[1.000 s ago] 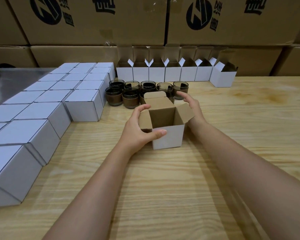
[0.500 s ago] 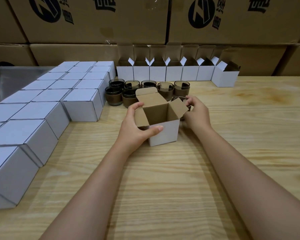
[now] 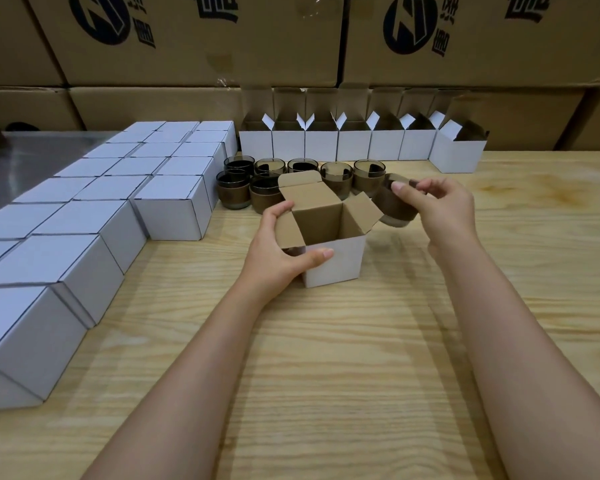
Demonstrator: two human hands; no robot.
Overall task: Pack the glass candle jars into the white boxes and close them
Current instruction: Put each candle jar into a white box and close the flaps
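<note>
An open white box (image 3: 336,261) with a brown inside stands mid-table, its flaps up. My left hand (image 3: 281,251) grips its left side, thumb across the front face. My right hand (image 3: 440,209) holds a smoky glass candle jar (image 3: 392,206) tilted in the air just right of the box's right flap. Several more glass jars (image 3: 267,188) stand in a cluster behind the box.
Several closed white boxes (image 3: 94,216) lie in rows along the left of the wooden table (image 3: 343,375). A row of open white boxes (image 3: 354,143) stands at the back against stacked brown cartons (image 3: 194,39).
My right hand has picked a jar from the cluster and lifted it toward the box's right flap. The left hand keeps its grip on the box, which has shifted slightly.
</note>
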